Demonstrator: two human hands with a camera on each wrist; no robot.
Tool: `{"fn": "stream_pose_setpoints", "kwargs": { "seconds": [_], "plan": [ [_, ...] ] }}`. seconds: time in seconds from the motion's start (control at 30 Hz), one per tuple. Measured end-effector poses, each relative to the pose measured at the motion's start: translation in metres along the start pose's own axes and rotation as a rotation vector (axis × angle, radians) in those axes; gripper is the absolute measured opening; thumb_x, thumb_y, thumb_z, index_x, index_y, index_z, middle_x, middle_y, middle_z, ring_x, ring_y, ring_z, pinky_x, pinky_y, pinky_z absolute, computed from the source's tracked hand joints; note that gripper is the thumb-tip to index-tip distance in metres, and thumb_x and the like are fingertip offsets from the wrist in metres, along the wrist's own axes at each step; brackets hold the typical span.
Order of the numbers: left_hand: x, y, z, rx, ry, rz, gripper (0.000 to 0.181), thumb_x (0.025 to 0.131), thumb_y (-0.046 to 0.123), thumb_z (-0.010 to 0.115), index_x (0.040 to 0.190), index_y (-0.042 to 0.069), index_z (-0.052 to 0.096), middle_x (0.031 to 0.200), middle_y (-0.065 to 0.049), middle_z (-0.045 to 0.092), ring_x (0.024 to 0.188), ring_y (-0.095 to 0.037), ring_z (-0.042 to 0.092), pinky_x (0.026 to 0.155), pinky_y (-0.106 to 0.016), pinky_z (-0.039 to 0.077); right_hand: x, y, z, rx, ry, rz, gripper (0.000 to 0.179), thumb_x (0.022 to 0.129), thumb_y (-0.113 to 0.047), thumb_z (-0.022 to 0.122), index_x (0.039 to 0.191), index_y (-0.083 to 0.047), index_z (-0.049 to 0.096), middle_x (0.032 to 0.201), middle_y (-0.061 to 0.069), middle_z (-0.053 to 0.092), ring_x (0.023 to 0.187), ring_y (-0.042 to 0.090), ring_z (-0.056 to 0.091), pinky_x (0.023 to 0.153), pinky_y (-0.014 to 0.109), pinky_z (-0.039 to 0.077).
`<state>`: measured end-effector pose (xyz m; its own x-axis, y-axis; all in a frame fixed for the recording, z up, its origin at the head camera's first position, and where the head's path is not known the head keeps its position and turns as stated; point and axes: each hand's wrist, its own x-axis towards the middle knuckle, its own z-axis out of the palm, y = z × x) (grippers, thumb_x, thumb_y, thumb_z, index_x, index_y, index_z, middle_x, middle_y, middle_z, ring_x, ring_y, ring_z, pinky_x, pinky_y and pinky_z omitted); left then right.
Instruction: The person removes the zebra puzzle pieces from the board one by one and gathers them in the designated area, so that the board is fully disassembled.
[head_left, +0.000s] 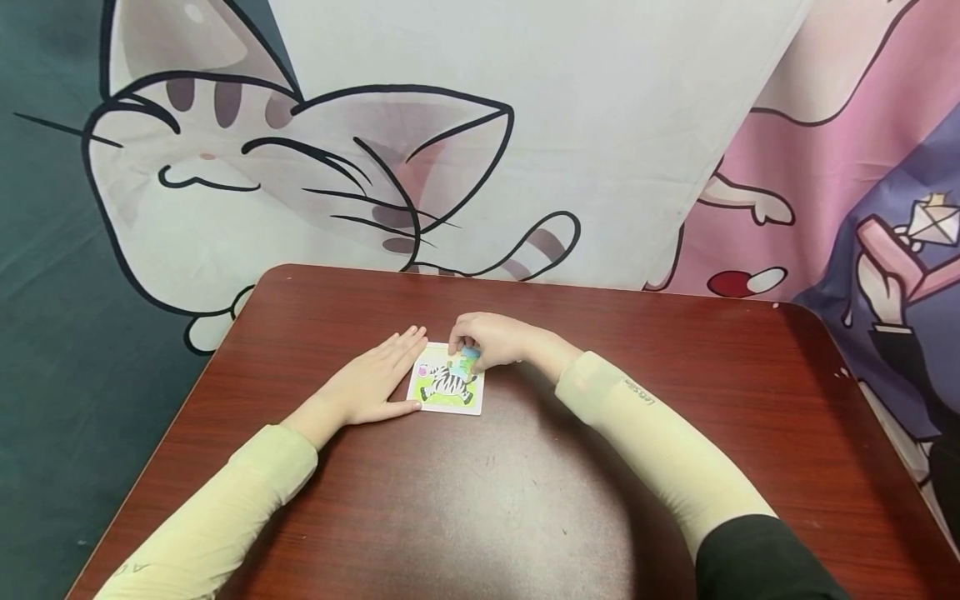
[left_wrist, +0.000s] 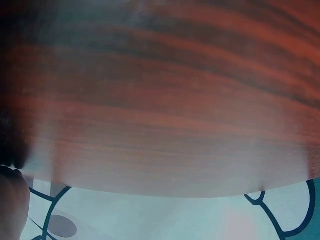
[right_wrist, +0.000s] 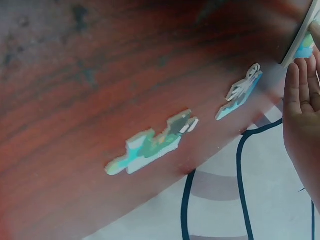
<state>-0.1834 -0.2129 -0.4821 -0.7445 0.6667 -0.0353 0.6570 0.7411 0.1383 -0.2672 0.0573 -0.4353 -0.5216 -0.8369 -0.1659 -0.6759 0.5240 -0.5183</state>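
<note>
A square jigsaw puzzle board with a white border and a zebra picture lies flat on the table. My left hand rests with fingers extended along the board's left side, thumb at its lower left corner. Over the upper right part of the board, my right hand pinches a blue and green puzzle piece between thumb and fingers. In the right wrist view two loose puzzle pieces lie on the table beside that hand: a larger green and blue one and a smaller white and blue one.
The reddish-brown wooden table has rounded far corners. Behind its far edge hangs a cloth backdrop with a cartoon cat, and pink and purple cloth hangs on the right.
</note>
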Motion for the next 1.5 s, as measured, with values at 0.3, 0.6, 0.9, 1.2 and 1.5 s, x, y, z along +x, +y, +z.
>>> {"fn": "stream_pose_setpoints", "kwargs": {
  "seconds": [0.3,0.6,0.9,1.2,1.5],
  "plan": [
    [0.000,0.000,0.000,0.003,0.007,0.005,0.100,0.100,0.061,0.059,0.168,-0.002,0.021,0.178,-0.018,0.018,0.167,-0.031,0.018,0.136,-0.046,0.024,-0.004,0.002,0.001,0.031,0.034,0.025,0.032,0.085,-0.002,0.085,0.114,-0.007,0.075,0.112,0.006,0.067,0.101,0.018,0.063,0.092,0.028,0.056],
    [0.000,0.000,0.001,-0.002,0.014,0.011,0.100,0.100,0.060,0.059,0.167,-0.003,0.022,0.178,-0.019,0.018,0.167,-0.032,0.018,0.135,-0.047,0.024,-0.005,0.003,0.001,0.023,0.065,0.037,0.028,0.085,-0.006,0.088,0.111,-0.008,0.077,0.107,0.005,0.069,0.098,0.017,0.065,0.090,0.027,0.057],
    [0.000,-0.001,0.002,0.004,0.008,0.007,0.101,0.100,0.061,0.059,0.168,-0.002,0.020,0.178,-0.018,0.016,0.167,-0.031,0.016,0.136,-0.046,0.023,-0.008,0.005,-0.003,0.146,0.132,0.029,0.017,0.087,0.000,0.083,0.102,-0.006,0.078,0.094,0.004,0.075,0.086,0.012,0.066,0.080,0.021,0.057],
    [0.001,0.000,0.001,0.005,0.008,0.011,0.100,0.100,0.061,0.059,0.168,-0.003,0.021,0.178,-0.018,0.017,0.167,-0.031,0.017,0.136,-0.047,0.023,-0.019,0.004,-0.015,0.169,0.159,0.034,0.008,0.088,-0.006,0.084,0.093,-0.012,0.081,0.085,-0.003,0.078,0.079,0.007,0.068,0.076,0.021,0.057],
    [0.001,-0.001,0.001,0.014,0.017,0.022,0.100,0.100,0.061,0.059,0.167,-0.003,0.022,0.177,-0.020,0.019,0.167,-0.032,0.017,0.136,-0.047,0.024,-0.037,0.008,-0.033,0.217,0.191,0.083,0.010,0.087,-0.005,0.086,0.092,-0.010,0.079,0.084,0.001,0.078,0.079,0.010,0.071,0.076,0.024,0.060]
  ]
}}
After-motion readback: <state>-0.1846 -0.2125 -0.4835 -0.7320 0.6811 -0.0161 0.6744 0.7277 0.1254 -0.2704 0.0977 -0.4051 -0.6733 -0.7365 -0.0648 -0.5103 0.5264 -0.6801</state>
